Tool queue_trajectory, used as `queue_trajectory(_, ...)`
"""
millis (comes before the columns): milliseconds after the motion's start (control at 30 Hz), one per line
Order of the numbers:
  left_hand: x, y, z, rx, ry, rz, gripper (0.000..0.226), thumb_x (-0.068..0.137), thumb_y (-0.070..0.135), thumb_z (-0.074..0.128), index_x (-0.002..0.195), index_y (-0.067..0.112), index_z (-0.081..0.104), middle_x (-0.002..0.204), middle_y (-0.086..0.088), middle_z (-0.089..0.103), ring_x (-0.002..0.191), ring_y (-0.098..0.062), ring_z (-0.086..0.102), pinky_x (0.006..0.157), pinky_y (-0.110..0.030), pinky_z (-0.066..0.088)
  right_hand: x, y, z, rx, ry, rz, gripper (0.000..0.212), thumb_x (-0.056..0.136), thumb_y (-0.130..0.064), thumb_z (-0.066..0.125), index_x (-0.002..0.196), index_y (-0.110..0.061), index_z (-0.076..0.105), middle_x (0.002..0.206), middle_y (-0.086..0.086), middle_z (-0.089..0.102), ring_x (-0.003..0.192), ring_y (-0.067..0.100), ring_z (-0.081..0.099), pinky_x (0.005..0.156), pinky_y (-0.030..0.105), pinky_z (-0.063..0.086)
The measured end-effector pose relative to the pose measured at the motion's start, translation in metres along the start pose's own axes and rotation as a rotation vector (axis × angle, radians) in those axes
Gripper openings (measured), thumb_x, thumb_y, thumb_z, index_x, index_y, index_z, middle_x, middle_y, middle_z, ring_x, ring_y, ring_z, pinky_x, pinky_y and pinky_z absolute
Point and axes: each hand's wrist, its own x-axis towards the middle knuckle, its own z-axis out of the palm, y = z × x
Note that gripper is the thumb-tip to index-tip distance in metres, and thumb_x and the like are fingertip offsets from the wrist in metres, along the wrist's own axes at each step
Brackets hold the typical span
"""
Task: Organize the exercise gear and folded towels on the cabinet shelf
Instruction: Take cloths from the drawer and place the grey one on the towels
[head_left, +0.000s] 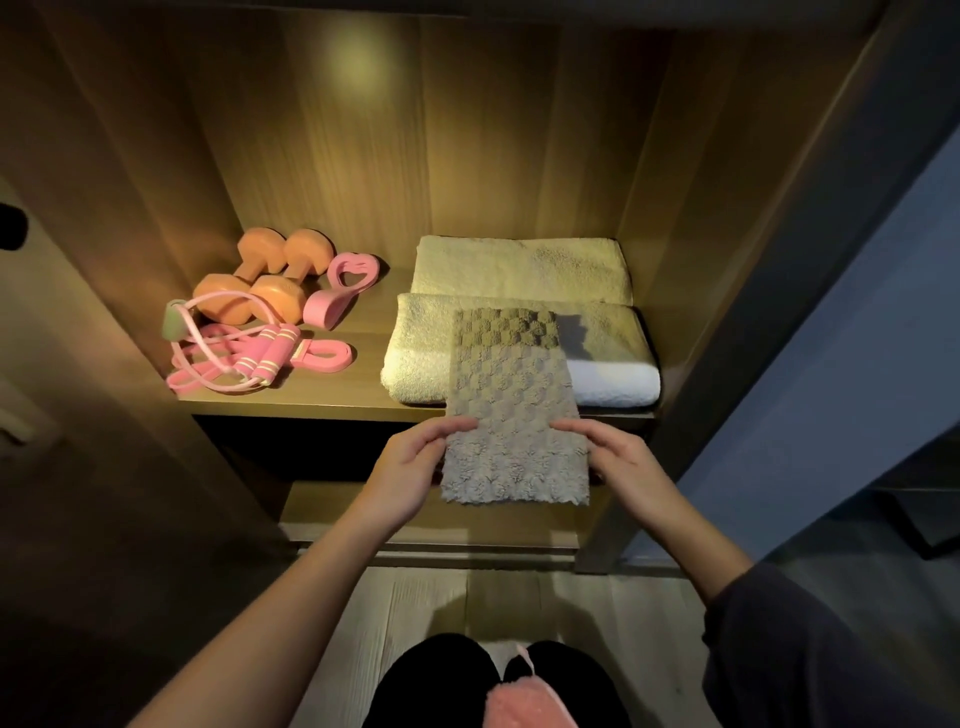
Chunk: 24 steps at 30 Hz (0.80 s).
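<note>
with the dumbbells (265, 275) and pink bands (322, 356) already grouped at ten o'clock on the shelf (291, 401), the grey towel (514, 410), pinched at its sides by the left hand (410, 467) and right hand (618, 457), is only half laid on the folded towels (421, 353) at two o'clock, so little seems left.

No legible text, apparently.

Dumbbells (244, 283), orange: two. Towels (519, 262), folded: three, of which two pale and one grey towel (511, 405). Skipping rope (208, 364), pink: one, with two handles (270, 353). Band (324, 356), pink: one. Heart-cut grip (345, 283), pink: one.
</note>
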Motion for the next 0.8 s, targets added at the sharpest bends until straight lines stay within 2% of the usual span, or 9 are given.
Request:
queue_trajectory(67, -0.002, 0.004, -0.006, 0.157, -0.071, 0.043, 0.049, 0.098, -0.004, 0.044, 0.122, 0.033, 0.065, 0.131, 0.01, 0.062, 0.124, -0.005, 0.054, 0.103, -0.026, 0.045, -0.001, -0.005, -0.003, -0.146, -0.047, -0.059, 0.047, 0.094, 0.005, 0.054, 0.126, -0.029, 0.059, 0.127, -0.014, 0.062, 0.117, -0.005, 0.057, 0.091, 0.015, 0.049)
queue_trajectory(133, -0.001, 0.005, -0.008, 0.299, -0.058, 0.107, 0.05, 0.095, -0.002, 0.053, 0.13, 0.033, 0.06, 0.132, 0.012, 0.06, 0.121, -0.001, 0.055, 0.102, -0.025, 0.047, 0.001, -0.009, -0.004, -0.229, 0.019, -0.109, 0.039, 0.092, -0.004, 0.064, 0.12, -0.03, 0.061, 0.122, -0.014, 0.064, 0.115, -0.004, 0.058, 0.095, 0.017, 0.049)
queue_trajectory(300, 0.016, 0.018, -0.01, 0.2, -0.002, 0.164, 0.022, 0.089, 0.016, 0.07, 0.101, 0.034, 0.073, 0.102, 0.016, 0.07, 0.097, 0.004, 0.062, 0.09, -0.021, 0.051, 0.023, -0.021, -0.002, -0.192, 0.15, -0.201, 0.025, 0.093, -0.005, 0.062, 0.098, -0.029, 0.068, 0.094, -0.01, 0.062, 0.087, -0.013, 0.056, 0.078, 0.006, 0.042)
queue_trajectory(367, 0.031, 0.024, -0.012, 0.247, 0.014, 0.224, 0.009, 0.089, 0.023, 0.068, 0.095, 0.022, 0.076, 0.095, 0.006, 0.061, 0.088, 0.0, 0.055, 0.077, -0.018, 0.045, 0.036, -0.024, -0.002, -0.207, 0.149, -0.206, 0.017, 0.096, -0.008, 0.058, 0.099, -0.021, 0.069, 0.097, -0.006, 0.057, 0.087, -0.014, 0.052, 0.076, 0.004, 0.039)
queue_trajectory(467, 0.052, 0.03, -0.012, 0.27, 0.092, 0.259, 0.015, 0.096, 0.017, 0.06, 0.09, 0.026, 0.07, 0.092, 0.013, 0.062, 0.086, 0.009, 0.055, 0.075, -0.01, 0.042, 0.059, -0.024, 0.002, -0.2, 0.176, -0.166, 0.02, 0.098, -0.015, 0.055, 0.082, -0.024, 0.064, 0.077, -0.019, 0.059, 0.074, -0.003, 0.054, 0.068, 0.016, 0.042)
queue_trajectory(567, 0.073, 0.032, -0.009, 0.307, 0.183, 0.187, 0.027, 0.1, 0.026, 0.052, 0.075, 0.022, 0.06, 0.069, 0.005, 0.062, 0.064, -0.003, 0.053, 0.059, -0.019, 0.038, 0.083, -0.022, 0.006, -0.204, 0.278, -0.126, 0.032, 0.098, -0.018, 0.053, 0.068, -0.017, 0.043, 0.054, -0.014, 0.04, 0.054, 0.001, 0.035, 0.054, 0.022, 0.028)
queue_trajectory(667, 0.094, 0.032, -0.008, 0.337, 0.219, 0.139, 0.036, 0.1, 0.031, 0.048, 0.071, 0.01, 0.052, 0.064, -0.011, 0.059, 0.058, -0.014, 0.052, 0.058, -0.024, 0.04, 0.103, -0.023, 0.009, -0.233, 0.356, -0.114, 0.034, 0.098, -0.02, 0.052, 0.067, -0.019, 0.037, 0.057, -0.012, 0.036, 0.051, 0.001, 0.034, 0.049, 0.018, 0.027)
queue_trajectory(733, 0.107, 0.031, -0.006, 0.331, 0.205, 0.084, 0.043, 0.1, 0.035, 0.047, 0.074, 0.001, 0.051, 0.066, -0.02, 0.059, 0.063, -0.03, 0.057, 0.063, -0.039, 0.046, 0.115, -0.024, 0.01, -0.274, 0.36, -0.057, 0.035, 0.099, -0.024, 0.049, 0.068, -0.019, 0.036, 0.062, -0.007, 0.035, 0.052, 0.003, 0.032, 0.049, 0.02, 0.025)
queue_trajectory(800, 0.119, 0.03, -0.005, 0.381, 0.21, 0.032, 0.045, 0.1, 0.036, 0.047, 0.072, 0.0, 0.049, 0.063, -0.017, 0.054, 0.059, -0.028, 0.051, 0.057, -0.036, 0.04, 0.125, -0.024, 0.011, -0.347, 0.391, 0.024, 0.037, 0.1, -0.028, 0.047, 0.066, -0.018, 0.034, 0.063, -0.004, 0.036, 0.056, 0.009, 0.034, 0.053, 0.028, 0.027)
